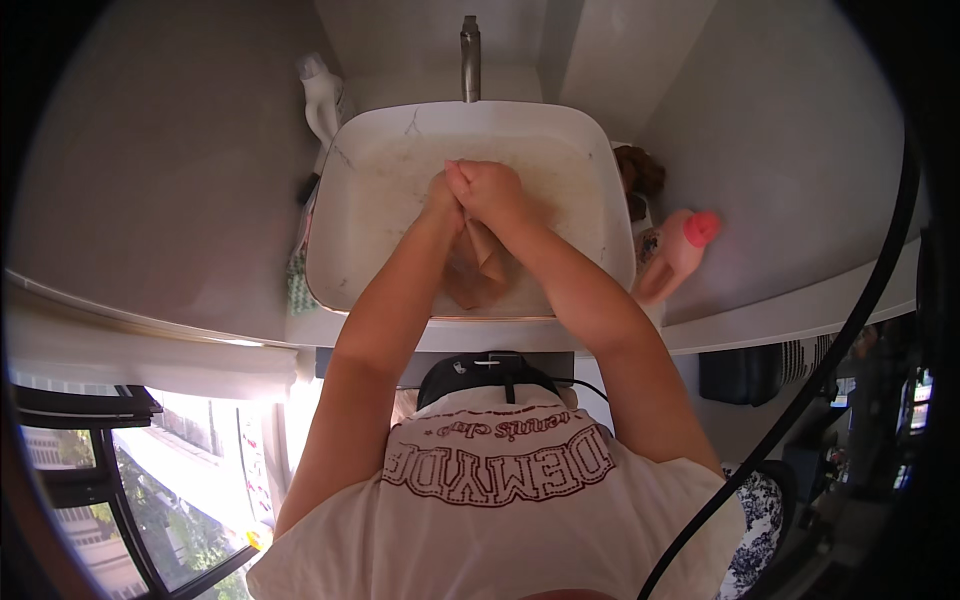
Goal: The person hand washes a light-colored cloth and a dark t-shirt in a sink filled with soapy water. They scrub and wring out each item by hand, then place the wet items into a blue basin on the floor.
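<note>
Over the middle of a white marble-patterned washbasin (360,255), my two hands are pressed together. My right hand (489,187) is a closed fist, partly covering my left hand (444,196). A wet tan-brown cloth (484,262) comes out from beneath them and trails towards the basin's near side, between my forearms. Both hands appear closed on its upper part, which the fingers hide. Cloudy water (559,172) seems to lie in the basin around the cloth.
A metal tap (470,64) rises behind the basin. To its left stands a white jug-like bottle (322,97); at the right is a pink-capped bottle (679,251) beside a dark brown bundle (637,172). A green patterned cloth (300,281) lies left. A black cable (810,375) crosses the right side.
</note>
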`<state>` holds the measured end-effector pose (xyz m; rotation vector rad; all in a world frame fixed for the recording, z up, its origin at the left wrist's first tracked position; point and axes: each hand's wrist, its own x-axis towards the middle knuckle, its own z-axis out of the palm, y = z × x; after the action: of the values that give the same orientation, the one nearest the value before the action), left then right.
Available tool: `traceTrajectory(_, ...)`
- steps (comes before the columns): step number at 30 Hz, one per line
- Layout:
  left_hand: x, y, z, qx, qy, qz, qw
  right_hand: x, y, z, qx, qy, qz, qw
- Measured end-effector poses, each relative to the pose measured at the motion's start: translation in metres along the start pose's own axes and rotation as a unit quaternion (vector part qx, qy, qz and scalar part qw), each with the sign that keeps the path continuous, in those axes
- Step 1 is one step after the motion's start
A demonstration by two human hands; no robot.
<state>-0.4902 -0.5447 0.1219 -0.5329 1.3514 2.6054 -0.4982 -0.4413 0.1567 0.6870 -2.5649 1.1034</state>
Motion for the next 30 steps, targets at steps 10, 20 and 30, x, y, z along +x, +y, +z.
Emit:
traceTrajectory(10, -0.035, 0.024, 0.028, -0.060, -0.073, -0.049, 0.994, 0.018, 0.045, -0.023, 0.359, -0.184, 0.288, 0.869)
traceTrajectory(20, -0.036, 0.027, 0.024, 0.071, -0.085, 0.039, 0.993, 0.009, 0.078, -0.048, 0.484, -0.284, 0.297, 0.772)
traceTrajectory(30, 0.020, -0.008, -0.013, 0.150, 0.056, 0.213, 0.964, 0.014, 0.041, -0.028, 0.028, -0.068, 0.033, 0.997)
